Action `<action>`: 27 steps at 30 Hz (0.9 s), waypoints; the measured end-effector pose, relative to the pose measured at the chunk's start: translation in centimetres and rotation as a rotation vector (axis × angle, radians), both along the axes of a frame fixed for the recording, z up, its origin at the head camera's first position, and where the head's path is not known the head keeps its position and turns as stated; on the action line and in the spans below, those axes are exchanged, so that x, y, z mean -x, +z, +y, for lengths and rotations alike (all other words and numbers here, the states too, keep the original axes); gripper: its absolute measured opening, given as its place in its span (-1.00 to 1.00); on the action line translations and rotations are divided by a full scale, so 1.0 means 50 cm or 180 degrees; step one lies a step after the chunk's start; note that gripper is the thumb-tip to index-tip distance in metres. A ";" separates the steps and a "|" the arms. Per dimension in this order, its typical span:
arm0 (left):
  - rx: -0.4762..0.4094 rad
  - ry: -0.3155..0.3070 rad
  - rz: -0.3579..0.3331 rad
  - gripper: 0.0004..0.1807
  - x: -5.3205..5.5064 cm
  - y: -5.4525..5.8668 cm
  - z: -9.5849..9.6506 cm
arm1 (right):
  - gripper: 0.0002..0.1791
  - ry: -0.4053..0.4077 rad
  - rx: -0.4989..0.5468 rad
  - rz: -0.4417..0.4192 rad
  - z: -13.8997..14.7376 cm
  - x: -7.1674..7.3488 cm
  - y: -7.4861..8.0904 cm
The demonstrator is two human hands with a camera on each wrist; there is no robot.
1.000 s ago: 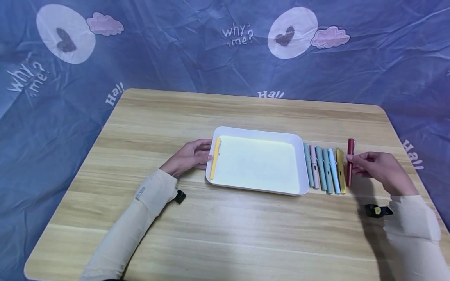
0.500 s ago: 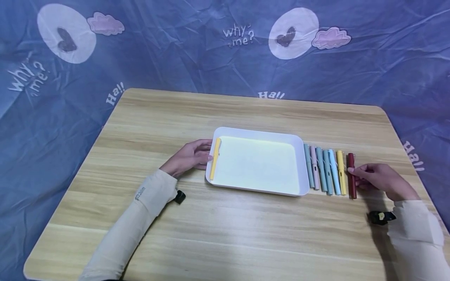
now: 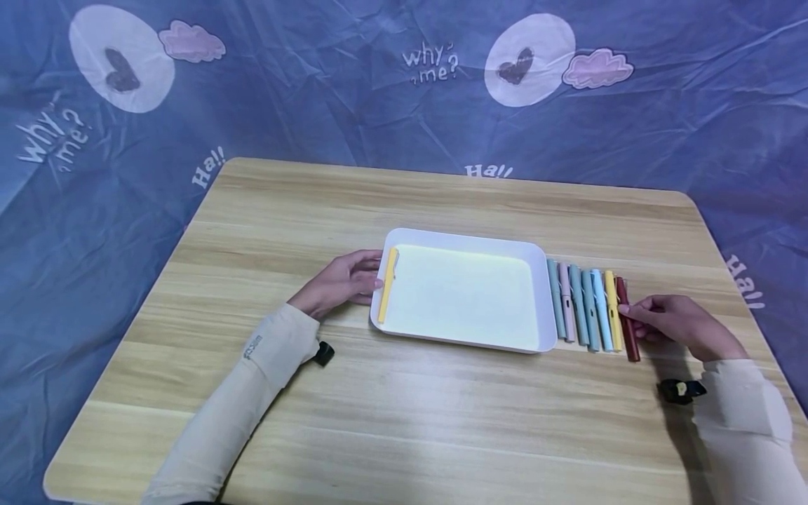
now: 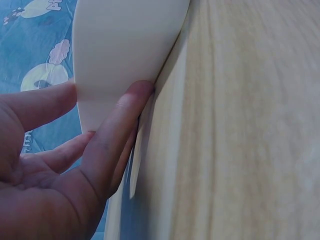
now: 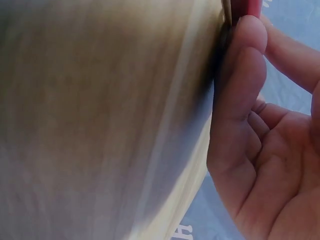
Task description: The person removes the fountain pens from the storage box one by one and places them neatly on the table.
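Observation:
My left hand (image 3: 341,284) holds the left end of the white tray (image 3: 463,341). In the left wrist view its thumb is at the tray's rim and a fingertip sits at the foot of the wall, by the table. A yellow pen (image 3: 387,287) lies inside along the tray's left wall. My right hand (image 3: 678,322) pinches a dark red capped pen (image 3: 630,337) by its side, at the right end of a pen row. Its upper end is close beside another yellow pen (image 3: 612,308), while the lower end slants right. Only a bit of the red pen (image 5: 246,7) shows in the right wrist view.
Between tray and red pen, several capped pens lie side by side: teal (image 3: 556,298), pink (image 3: 567,301), light blue (image 3: 601,308) and others. They stand close to the tray's right wall. The wooden table (image 3: 404,421) ends at a blue printed cloth (image 3: 353,84) behind.
My right hand has brought the red pen toward me, then left against the row, and the pen now slants. The yellow pen beside it shifted slightly. My left hand and the tray have stayed put.

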State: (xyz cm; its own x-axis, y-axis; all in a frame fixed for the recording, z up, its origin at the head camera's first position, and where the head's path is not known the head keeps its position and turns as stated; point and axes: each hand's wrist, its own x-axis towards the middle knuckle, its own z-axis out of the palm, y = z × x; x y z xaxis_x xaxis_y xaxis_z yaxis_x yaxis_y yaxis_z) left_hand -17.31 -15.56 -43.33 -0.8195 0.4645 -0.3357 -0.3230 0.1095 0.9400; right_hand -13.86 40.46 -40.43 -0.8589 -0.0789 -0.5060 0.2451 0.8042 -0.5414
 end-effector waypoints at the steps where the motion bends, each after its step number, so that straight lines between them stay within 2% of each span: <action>1: 0.0003 0.0006 -0.0002 -0.26 0.000 0.000 0.000 | -0.52 0.0004 0.0001 0.0007 -0.001 0.000 0.000; 9: -0.0008 0.0016 0.0012 -0.26 -0.001 0.000 -0.001 | -0.53 0.0053 0.0013 0.0064 -0.007 -0.004 0.001; 18: -0.0045 0.0008 0.0035 -0.26 -0.003 0.001 -0.002 | -0.52 0.0228 -0.0066 0.0224 -0.013 -0.007 0.003; 27: -0.0042 -0.0008 0.0024 -0.25 -0.002 0.006 -0.002 | -0.42 0.0195 -0.0226 0.0096 -0.006 -0.011 0.011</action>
State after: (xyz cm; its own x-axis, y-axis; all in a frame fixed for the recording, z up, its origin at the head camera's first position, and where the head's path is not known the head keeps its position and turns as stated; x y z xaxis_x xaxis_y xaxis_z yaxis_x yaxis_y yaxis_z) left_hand -17.20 -15.67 -43.05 -0.8207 0.4709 -0.3235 -0.3158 0.0980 0.9438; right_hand -13.33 40.18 -39.90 -0.8686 -0.0965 -0.4861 0.1787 0.8539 -0.4888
